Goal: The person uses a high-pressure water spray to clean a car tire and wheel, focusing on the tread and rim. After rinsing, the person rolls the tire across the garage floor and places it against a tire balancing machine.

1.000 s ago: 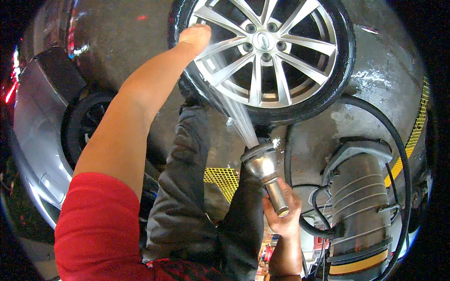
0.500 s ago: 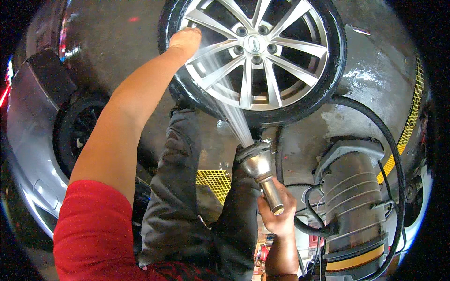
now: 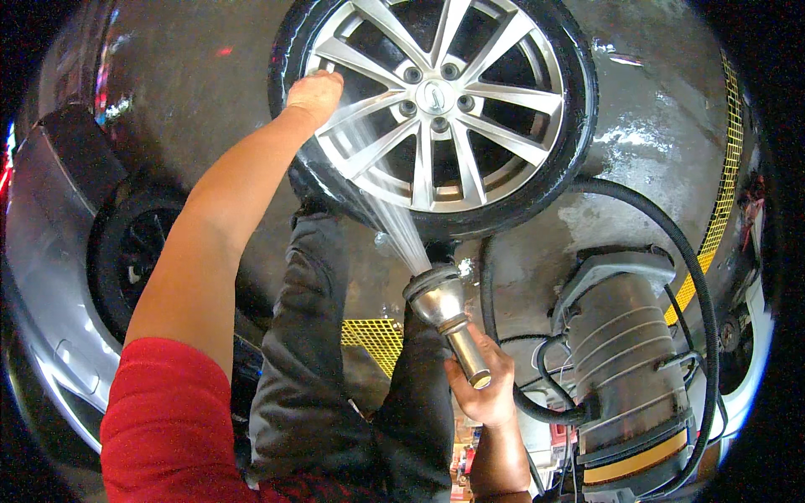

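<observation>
A silver alloy wheel with a black tyre stands in front of me, its spokes facing me. The tyre looks wet, with whitish streaks along its sidewall. My left hand is closed on the rim's left edge at a spoke. Below the wheel my right hand grips a spray gun with a shiny metal cone and a dark ring round its mouth. A fan of white spray leaves the cone and strikes the lower left spokes and tyre. My fingers partly hide the gun's handle.
A ribbed metal canister with a black hose stands at the right. A grey car is at far left. My dark-trousered legs flank a yellow grating; another yellow grating runs along the right. The floor is wet.
The whole scene has shifted slightly left and down in the picture. Both hands keep their hold, and the spray still lands on the wheel's lower left.
</observation>
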